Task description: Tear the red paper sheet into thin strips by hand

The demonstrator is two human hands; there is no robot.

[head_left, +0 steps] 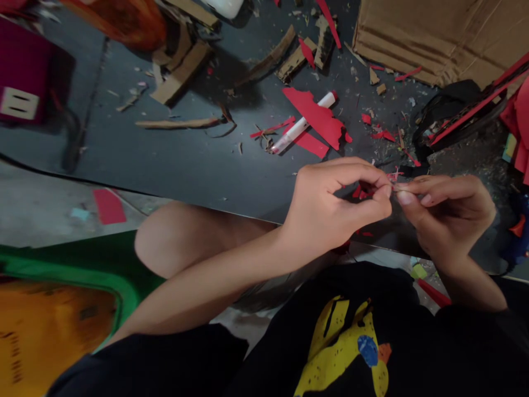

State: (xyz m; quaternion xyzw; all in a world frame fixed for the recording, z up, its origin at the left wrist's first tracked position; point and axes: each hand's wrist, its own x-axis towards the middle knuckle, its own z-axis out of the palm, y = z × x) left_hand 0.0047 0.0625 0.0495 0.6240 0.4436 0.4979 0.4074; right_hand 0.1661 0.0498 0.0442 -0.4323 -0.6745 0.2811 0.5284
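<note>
Over the near edge of the dark table, my left hand (336, 207) and my right hand (448, 212) meet with pinched fingertips. A tiny pinkish scrap (393, 186) shows between them, too small to name. Thumb and forefinger of my left hand form a ring; the right thumb presses against its fingers. Just beyond the left hand lie torn red paper pieces (316, 116) across a white marker (289, 137) with a red end. Small red and pink shreds lie under and behind the fingertips.
Cardboard strips (182, 74) and scraps litter the dark table (119, 154). A large cardboard piece (438, 38) is at the far right, a magenta box (25, 71) at the far left. An orange object (119, 22) stands at the back. A green-rimmed stool (128, 286) is at lower left.
</note>
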